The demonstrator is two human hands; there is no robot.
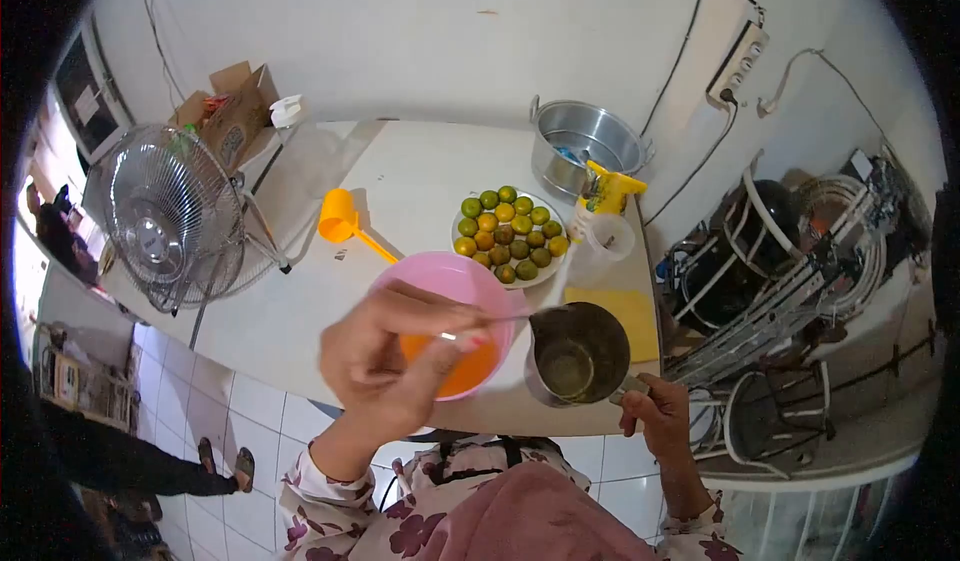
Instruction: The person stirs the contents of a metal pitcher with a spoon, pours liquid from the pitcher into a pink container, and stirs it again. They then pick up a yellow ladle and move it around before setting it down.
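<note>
My left hand [400, 361] is closed, pinching the thin handle of a utensil [505, 317] above a pink bowl [470, 268] that holds orange liquid [470, 371]. The utensil's far end lies at or over the rim of a metal pitcher [578, 356]; its tip cannot be made out. My right hand [657, 416] grips the pitcher's handle, tilting its open mouth toward the camera. The pitcher's inside looks dark with some shine at the bottom. A plate [456, 229] of green and orange citrus fruits [503, 233] is just behind the bowl.
Behind stand a large metal pot [588, 141], a yellow pack [607, 191] and a clear cup [608, 238]. A yellow board [640, 326] lies right; an orange dipper [338, 216] and a fan [165, 221] are left. Metal racks [780, 271] border the table's right side. A person's leg [140, 451] shows lower left.
</note>
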